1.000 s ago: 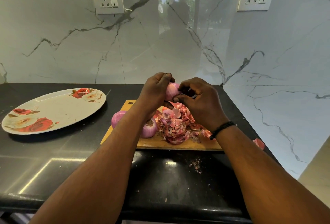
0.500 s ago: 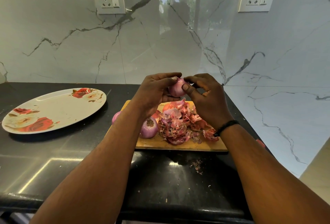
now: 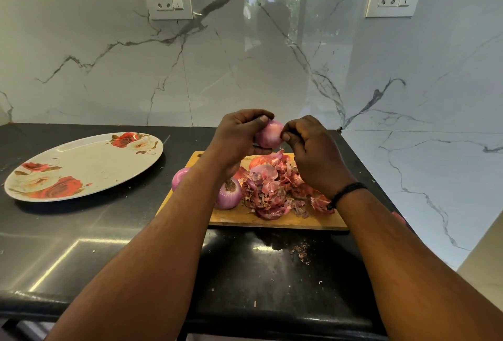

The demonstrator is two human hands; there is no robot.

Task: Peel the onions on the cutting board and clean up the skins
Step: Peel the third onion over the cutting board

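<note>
My left hand (image 3: 236, 136) grips a pink onion (image 3: 269, 135) in the air above the far end of the wooden cutting board (image 3: 272, 222). My right hand (image 3: 313, 150) meets the onion from the right, its curled fingertips pinching at the skin. A heap of reddish onion skins (image 3: 275, 191) covers the middle of the board. Two peeled onions lie on the board's left part: one (image 3: 229, 195) beside the heap, another (image 3: 179, 177) partly hidden behind my left forearm.
A large oval plate with a rose pattern (image 3: 81, 166) sits on the black counter (image 3: 81, 245) to the left. Skin crumbs (image 3: 300, 252) lie on the counter in front of the board. A stray skin (image 3: 398, 217) lies right of my arm. Marble walls stand behind and right.
Both hands turned the onion and rose slightly; more of its smooth pink surface now shows between them. The skin heap and other onions stay put.
</note>
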